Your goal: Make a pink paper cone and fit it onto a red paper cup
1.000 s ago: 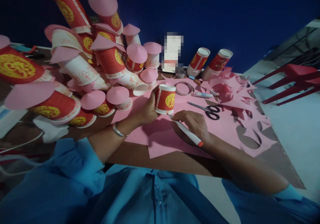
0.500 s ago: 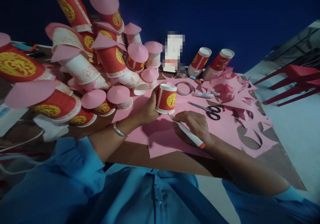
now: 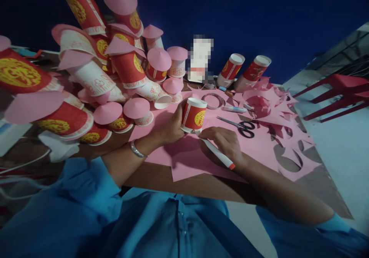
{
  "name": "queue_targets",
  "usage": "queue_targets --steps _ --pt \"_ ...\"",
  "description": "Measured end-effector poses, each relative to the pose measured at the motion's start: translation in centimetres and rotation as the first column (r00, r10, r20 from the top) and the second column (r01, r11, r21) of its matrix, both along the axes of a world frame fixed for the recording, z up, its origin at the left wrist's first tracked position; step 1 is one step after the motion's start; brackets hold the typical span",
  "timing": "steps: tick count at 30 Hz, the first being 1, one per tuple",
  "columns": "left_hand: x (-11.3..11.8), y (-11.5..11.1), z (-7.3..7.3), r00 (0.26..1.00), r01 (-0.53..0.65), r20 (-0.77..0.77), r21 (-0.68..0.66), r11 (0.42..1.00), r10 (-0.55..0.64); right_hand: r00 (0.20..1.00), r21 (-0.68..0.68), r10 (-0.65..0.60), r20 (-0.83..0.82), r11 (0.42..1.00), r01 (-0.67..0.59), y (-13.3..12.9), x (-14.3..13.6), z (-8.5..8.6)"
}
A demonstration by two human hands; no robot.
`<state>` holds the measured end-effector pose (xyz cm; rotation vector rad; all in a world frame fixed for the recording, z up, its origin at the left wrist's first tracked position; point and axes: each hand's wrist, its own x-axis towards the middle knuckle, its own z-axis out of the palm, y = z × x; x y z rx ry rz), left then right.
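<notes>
A red and white paper cup with a yellow round emblem is gripped in my left hand, upside down and a little tilted above the pink paper. My right hand is closed round a white marker pen with an orange-red end. The pen's tip meets or nearly meets the cup's lower rim; I cannot tell which. Right of the cup lie black-handled scissors, a roll of tape and another pen.
Many paper cups with pink cone tops are piled on the left. Two cup stacks stand at the back beside a blurred pale upright object. Pink paper scraps cover the table's right side. A red stool stands beyond.
The cup in my left hand has shifted slightly right and tilted a bit more. My right hand and the marker pen have hardly moved.
</notes>
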<state>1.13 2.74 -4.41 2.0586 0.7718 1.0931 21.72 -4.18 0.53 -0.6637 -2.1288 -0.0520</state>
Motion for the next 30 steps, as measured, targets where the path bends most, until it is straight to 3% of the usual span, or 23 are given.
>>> queue_targets --steps 18,26,30 --pt "-0.15 -0.17 0.24 1.0 -0.004 -0.024 -0.032 0.999 0.003 0.998 -0.029 -0.003 0.055 1.0 0.004 -0.12 0.04 -0.17" --pt "-0.2 0.06 0.35 0.998 -0.066 -0.02 0.011 0.998 0.066 0.998 0.046 0.016 -0.062 0.999 -0.013 -0.09 0.31 0.37" --pt "0.07 0.05 0.5 0.997 -0.071 0.028 -0.043 0.997 0.072 0.994 0.059 -0.008 -0.106 0.998 0.014 0.41 0.64 -0.07"
